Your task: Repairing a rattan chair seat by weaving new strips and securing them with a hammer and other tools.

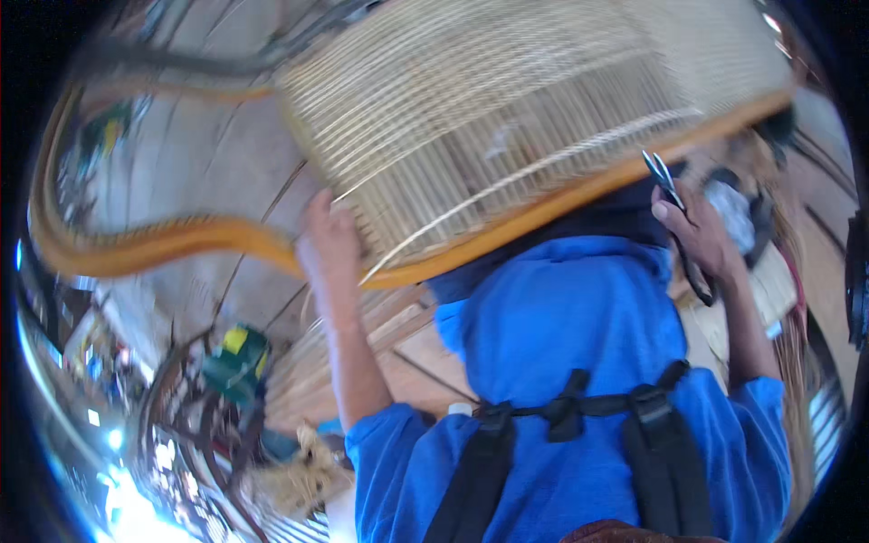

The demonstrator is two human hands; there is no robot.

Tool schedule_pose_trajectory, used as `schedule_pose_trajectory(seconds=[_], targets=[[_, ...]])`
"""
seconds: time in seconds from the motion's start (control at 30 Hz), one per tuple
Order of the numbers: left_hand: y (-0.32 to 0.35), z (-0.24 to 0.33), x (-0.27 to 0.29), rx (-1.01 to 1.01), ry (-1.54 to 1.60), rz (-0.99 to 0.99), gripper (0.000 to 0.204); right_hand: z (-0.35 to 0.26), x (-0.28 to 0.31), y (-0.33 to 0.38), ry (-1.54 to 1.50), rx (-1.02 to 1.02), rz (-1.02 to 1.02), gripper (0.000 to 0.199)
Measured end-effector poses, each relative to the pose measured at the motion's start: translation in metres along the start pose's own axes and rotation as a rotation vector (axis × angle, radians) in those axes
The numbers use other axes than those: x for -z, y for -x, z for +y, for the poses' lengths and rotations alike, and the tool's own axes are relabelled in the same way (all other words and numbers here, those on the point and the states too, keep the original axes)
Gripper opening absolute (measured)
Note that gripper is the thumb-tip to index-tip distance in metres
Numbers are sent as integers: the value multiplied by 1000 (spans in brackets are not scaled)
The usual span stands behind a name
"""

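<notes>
A large woven rattan chair piece (489,109) with an orange-brown bent frame (543,213) fills the top of the head view, blurred by motion. My left hand (328,240) grips its lower edge where the weave meets the frame. My right hand (697,233) is raised at the right, closed around a pair of dark-handled pliers (668,185) whose metal tips point up toward the frame. My blue shirt (579,362) and black chest straps (579,407) cover the lower middle.
A curved orange rattan arm (136,244) sweeps around the left. A green and yellow object (237,360) and tangled dark frames (195,425) lie at lower left. Loose straw-like fibre (294,475) sits on the wooden floor (181,154).
</notes>
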State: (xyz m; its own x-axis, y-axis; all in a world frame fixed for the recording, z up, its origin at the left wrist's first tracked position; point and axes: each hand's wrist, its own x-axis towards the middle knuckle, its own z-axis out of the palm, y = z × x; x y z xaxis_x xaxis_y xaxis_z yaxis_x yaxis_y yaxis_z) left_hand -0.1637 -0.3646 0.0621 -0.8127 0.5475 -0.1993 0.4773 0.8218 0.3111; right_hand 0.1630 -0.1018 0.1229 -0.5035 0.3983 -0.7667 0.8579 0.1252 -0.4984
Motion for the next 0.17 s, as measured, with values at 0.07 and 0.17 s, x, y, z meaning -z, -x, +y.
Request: schedule_pose_trajectory(seconds=[0.07,0.17], targets=[[2,-6,-17,88,88,-23,25,89,-6,27,1,-246,258,51],[-2,-12,-28,-2,50,53,26,181,-58,46,-45,-376,432,53]])
